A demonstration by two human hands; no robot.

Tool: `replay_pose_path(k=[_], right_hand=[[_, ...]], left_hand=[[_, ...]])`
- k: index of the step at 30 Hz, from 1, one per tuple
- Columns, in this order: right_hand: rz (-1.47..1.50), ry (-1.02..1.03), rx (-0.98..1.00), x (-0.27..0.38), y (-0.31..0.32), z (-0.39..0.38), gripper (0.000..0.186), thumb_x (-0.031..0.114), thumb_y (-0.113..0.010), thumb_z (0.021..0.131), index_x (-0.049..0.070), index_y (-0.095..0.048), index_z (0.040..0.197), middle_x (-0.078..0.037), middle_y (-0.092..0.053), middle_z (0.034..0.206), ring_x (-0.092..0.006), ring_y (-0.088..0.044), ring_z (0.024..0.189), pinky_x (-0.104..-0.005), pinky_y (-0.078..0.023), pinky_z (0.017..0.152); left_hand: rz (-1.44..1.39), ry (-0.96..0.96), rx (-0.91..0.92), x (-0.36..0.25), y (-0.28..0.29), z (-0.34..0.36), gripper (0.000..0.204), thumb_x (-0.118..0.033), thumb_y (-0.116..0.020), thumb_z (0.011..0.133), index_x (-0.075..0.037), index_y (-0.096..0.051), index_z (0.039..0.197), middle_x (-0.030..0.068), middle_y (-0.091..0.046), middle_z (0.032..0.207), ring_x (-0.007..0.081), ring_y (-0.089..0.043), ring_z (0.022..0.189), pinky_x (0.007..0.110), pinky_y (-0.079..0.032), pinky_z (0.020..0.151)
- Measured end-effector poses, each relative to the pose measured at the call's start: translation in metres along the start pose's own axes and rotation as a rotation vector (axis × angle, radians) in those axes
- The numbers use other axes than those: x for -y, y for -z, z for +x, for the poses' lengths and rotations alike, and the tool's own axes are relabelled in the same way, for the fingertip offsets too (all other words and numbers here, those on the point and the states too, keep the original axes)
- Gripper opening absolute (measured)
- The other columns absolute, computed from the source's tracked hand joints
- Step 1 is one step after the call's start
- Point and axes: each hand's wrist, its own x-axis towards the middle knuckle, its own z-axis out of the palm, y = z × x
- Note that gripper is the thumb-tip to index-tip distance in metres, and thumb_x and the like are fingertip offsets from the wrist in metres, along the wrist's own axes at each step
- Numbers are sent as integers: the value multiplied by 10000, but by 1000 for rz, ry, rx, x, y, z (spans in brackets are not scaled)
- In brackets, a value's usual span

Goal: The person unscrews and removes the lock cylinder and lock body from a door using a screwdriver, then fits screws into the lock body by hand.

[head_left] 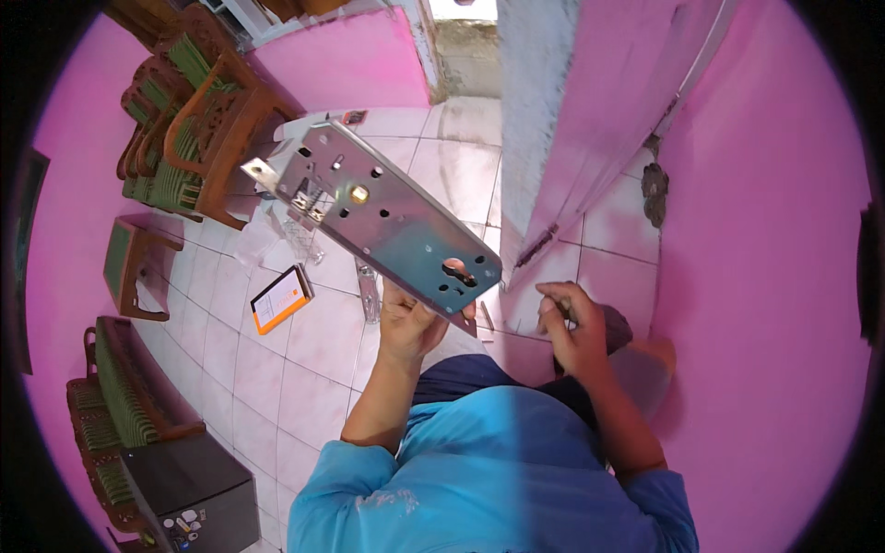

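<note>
The metal lock case (pixel 396 226) conceals part of the left hand (pixel 406 330). Contents, if any, of the right hand's (pixel 576 332) curled fingers (pixel 564 292): not determinable. Door (pixel 536 111): cut off by upper edge. Dark wall object (pixel 868 276): truncated at right rim. Items on black cabinet (pixel 189 475): too small to identify.

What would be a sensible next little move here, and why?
Perhaps bring the right hand over to steady the metal lock case: only the left hand supports it, near its lower end, while the upper end juts out unsupported.
</note>
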Motion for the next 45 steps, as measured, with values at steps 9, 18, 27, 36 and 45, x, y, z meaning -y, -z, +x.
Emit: replay_pose_path(k=[9, 18, 27, 36, 45], right_hand=[[-206, -302, -68, -149, 49, -32, 164, 78, -568, 950, 10, -611, 1092, -59, -634, 827, -119, -604, 676, -267, -496, 621], [-116, 272, 13, 38, -7, -16, 258, 25, -726, 804, 19, -622, 1040, -124, -639, 906, -218, -649, 777, -296, -520, 665], [-247, 629, -108, 101, -46, 14, 401, 25, -771, 761, 46, -598, 1122, -88, -598, 938, -188, -647, 714, -285, -529, 585], [-409, 584, -71, 134, -61, 25, 425, 61, -752, 791, 14, -569, 1171, -94, -581, 943, -171, -645, 706, -282, -525, 575], [-445, 522, 84, 154, -59, 44, 481, 16, -735, 740, 25, -520, 1170, -107, -521, 988, -200, -593, 751, -313, -496, 648]], left_hand=[[-82, 96, 109, 11, 16, -5, 440, -161, -727, 843, 16, -568, 1213, 222, -632, 1042, 276, -648, 724, 332, -541, 582], [-34, 74, 60, 10, 14, -9, 445, -174, -717, 857, 1, -556, 1233, 213, -630, 1097, 289, -662, 761, 335, -547, 605], [-53, -11, 16, 0, -8, -6, 457, -98, -700, 872, 3, -496, 1269, 178, -600, 1189, 297, -672, 962, 399, -598, 761], [95, -150, -54, -7, -7, -2, 591, -33, -690, 865, -81, -372, 1360, 176, -562, 1257, 270, -632, 1067, 381, -571, 854], [186, -191, 21, -27, -17, 10, 523, 67, -585, 911, -74, -371, 1367, 175, -591, 1252, 255, -594, 1146, 390, -489, 969]])
